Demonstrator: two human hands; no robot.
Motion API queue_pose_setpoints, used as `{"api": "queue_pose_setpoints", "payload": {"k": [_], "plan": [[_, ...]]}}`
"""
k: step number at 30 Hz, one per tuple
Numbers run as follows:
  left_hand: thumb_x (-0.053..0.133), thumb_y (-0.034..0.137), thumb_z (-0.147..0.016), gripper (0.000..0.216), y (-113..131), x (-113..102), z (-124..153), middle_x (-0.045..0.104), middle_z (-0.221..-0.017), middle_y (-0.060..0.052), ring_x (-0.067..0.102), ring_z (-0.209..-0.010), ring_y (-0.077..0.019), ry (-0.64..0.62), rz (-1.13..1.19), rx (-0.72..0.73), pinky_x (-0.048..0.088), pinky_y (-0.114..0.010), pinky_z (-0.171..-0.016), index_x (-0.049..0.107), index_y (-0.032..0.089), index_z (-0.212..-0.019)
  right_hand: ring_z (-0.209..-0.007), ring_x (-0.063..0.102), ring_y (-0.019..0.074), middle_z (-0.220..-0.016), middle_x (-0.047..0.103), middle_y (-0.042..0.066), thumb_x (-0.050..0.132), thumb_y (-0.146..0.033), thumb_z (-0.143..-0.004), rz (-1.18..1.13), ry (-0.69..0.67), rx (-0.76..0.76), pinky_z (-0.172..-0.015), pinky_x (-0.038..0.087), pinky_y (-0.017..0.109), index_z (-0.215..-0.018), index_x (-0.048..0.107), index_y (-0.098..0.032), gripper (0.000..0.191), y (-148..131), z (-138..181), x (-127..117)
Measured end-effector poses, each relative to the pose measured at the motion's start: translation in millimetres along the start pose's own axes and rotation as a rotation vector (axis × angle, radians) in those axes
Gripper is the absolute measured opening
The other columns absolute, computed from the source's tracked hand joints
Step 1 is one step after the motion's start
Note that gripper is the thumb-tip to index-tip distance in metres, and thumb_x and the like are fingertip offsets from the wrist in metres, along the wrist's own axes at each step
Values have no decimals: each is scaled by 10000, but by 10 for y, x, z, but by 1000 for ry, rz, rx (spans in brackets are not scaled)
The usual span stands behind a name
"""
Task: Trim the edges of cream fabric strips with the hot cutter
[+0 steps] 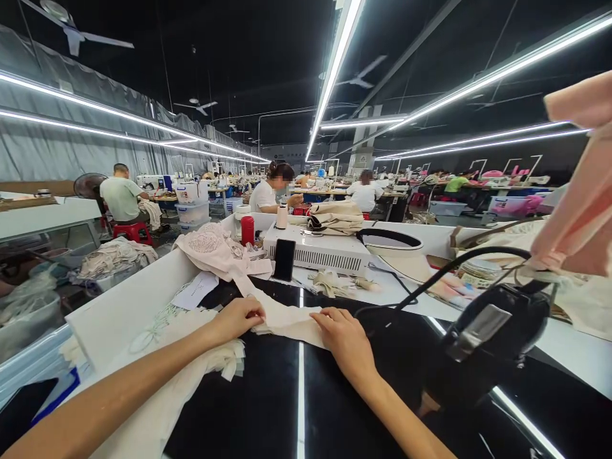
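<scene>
A pale pink strip of fabric (pixel 282 315) lies across a glossy black worktop (pixel 268 408), running back to a lace-edged garment piece (pixel 210 245). My left hand (pixel 239 317) rests on the strip's near left part, fingers curled and pinched on the cloth. My right hand (pixel 347 338) lies on the strip's right end, fingers bent down and pressing it. A stack of cream fabric pieces (pixel 191 363) sits under my left forearm.
A black iron-like tool (pixel 488 338) with a cable stands at the right. Behind are a white machine box (pixel 325 252), a black phone (pixel 284 259), a red flask (pixel 247 230), folded cloth (pixel 337 217) and hanging pink fabric (pixel 581 210). Other workers sit at far tables.
</scene>
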State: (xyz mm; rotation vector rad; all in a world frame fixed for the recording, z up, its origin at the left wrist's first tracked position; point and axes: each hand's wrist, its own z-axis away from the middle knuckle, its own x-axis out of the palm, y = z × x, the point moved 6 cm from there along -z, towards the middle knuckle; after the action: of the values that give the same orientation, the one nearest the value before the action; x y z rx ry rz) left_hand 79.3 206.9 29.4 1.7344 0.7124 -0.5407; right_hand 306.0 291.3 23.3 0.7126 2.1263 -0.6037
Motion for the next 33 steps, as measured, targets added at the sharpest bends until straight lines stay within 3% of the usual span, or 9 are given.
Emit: {"api": "queue_pose_setpoints", "payload": {"k": [9,15,17,20,26,29,33], "plan": [[608,262,-876,145,40,22,69,736,-950,-48,644,-921,-238,-125,-200,29,427,-300,-833,741,205,-873,-851,631,214,-963,749,61,517,-112,-972,220,-51,-165,-710,409,338,-1056,770,-249,300,-109,143,64],[458,334,-991,333,152,-14,138,756,-972,-55,659,-924,-241,-144,-248,39,440,-300,-830,751,209,-893,-838,622,230,-919,725,74,493,-104,-963,272,-61,-190,-701,377,352,-1057,755,-219,301,-228,222,28],[454,337,-991,327,187,-125,164,759,-1097,-54,659,-1030,-251,-125,-255,31,441,-301,-893,759,220,-1006,-842,627,236,-929,724,77,487,-66,-938,272,-64,-201,-703,380,355,-1099,746,-211,338,-273,252,7],[435,350,-990,354,194,-457,240,725,-1238,-49,637,-1128,-254,-49,-281,-13,421,-307,-968,737,232,-1134,-873,646,240,-979,726,78,471,-30,-910,243,-65,-224,-720,410,354,-1194,713,-198,409,-353,308,-32],[512,413,-897,293,-93,-1180,713,724,-878,-62,630,-807,-254,26,-411,-269,396,-320,-702,701,197,-841,-845,683,204,-998,720,61,464,-56,-927,4,-50,-330,-749,513,335,-1126,719,-221,363,-584,509,-101],[578,450,-843,271,-259,-1285,1032,697,-814,-49,606,-753,-241,19,-439,-389,356,-306,-643,661,196,-801,-856,702,217,-985,719,64,462,-87,-945,-146,-45,-365,-757,559,352,-1069,732,-240,334,-698,597,-102],[615,363,-787,168,-380,-1202,1285,684,-827,-22,611,-786,-226,33,-405,-443,372,-289,-669,625,197,-815,-883,715,224,-1020,721,73,448,-82,-937,-247,-110,-397,-769,591,364,-1008,738,-254,345,-865,661,-83]]}}
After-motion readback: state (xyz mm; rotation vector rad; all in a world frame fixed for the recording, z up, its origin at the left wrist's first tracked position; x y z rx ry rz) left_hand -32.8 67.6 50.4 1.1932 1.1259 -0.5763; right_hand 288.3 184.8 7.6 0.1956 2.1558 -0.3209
